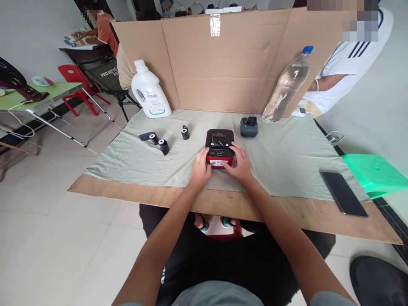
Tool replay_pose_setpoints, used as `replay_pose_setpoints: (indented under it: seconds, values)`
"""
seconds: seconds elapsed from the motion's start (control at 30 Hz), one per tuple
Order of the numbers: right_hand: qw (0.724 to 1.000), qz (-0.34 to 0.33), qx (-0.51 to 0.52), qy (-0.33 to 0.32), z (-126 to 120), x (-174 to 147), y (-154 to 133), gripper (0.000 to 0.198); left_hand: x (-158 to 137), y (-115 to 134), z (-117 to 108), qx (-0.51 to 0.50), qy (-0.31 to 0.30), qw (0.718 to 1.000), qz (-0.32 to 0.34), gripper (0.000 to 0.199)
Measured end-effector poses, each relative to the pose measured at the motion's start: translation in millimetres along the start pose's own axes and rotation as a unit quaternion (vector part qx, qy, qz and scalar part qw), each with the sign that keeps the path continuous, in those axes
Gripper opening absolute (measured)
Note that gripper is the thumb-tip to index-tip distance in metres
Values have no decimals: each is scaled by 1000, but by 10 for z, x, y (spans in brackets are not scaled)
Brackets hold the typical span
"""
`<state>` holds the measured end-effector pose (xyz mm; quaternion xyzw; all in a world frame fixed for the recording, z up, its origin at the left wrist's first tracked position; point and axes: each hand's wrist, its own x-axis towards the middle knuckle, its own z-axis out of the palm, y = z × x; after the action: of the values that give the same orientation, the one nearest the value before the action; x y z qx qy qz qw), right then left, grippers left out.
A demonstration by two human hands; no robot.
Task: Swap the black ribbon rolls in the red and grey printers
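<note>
In the middle of the cloth lies a small red-and-black printer (219, 148), with a dark glossy strip on its top and a white label on its front. My left hand (200, 169) holds its left side, fingers along the edge. On the opposite side my right hand (241, 165) grips the printer, its thumb at the front corner. Behind and to the right sits a smaller dark blue device (249, 128) topped with black film. Black rolls (163, 147) with white cores lie to the left, one trailing a loose strip; a smaller black roll (185, 133) stands nearer the printer.
A cardboard screen (223, 68) closes the back of the table. Before it stand a white detergent jug (151, 95) and a leaning water bottle (288, 85). A phone (343, 193) lies at the right front edge. Two other people are beyond the screen. A green stool (376, 174) stands right.
</note>
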<state>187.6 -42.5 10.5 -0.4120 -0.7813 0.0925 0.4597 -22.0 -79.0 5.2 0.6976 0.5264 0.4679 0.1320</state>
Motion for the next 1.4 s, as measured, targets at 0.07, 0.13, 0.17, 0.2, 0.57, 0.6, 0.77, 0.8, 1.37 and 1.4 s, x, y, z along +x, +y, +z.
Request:
replay_pose_setpoints:
  seconds: [0.07, 0.13, 0.17, 0.2, 0.57, 0.6, 0.77, 0.8, 1.37, 1.4]
  values:
    - [1000, -4, 1, 2, -9, 5, -9, 63, 21, 28, -19, 12, 2, 1000, -9, 69]
    - [1000, -3, 0, -6, -21, 10, -16, 64, 51, 47, -42, 14, 5, 1000, -13, 67]
    - [1000, 0, -1, -11, -27, 12, -19, 64, 66, 51, -52, 14, 7, 1000, -13, 66]
    - [1000, 4, -3, -15, -32, 14, -21, 64, 79, 52, -61, 14, 11, 1000, -12, 65]
    - [999, 9, -25, -21, -40, 28, -58, 67, 89, 3, -26, 14, 49, 999, 5, 58]
    - [999, 4, -28, -18, -39, 29, -56, 67, 86, -9, -20, 12, 47, 999, 10, 59]
    - [1000, -6, -24, -17, -45, 37, -43, 67, 76, -82, -15, -18, 33, 998, 50, 61]
    - [1000, -6, -20, -17, -50, 40, -45, 67, 75, -90, -17, -25, 30, 997, 59, 62]
    - [1000, 5, 16, -12, -66, 47, -40, 68, 189, 103, -65, 67, -5, 995, 68, 73]
    - [1000, 10, 19, -14, -69, 44, -42, 70, 228, 123, -67, 69, -17, 996, 61, 74]
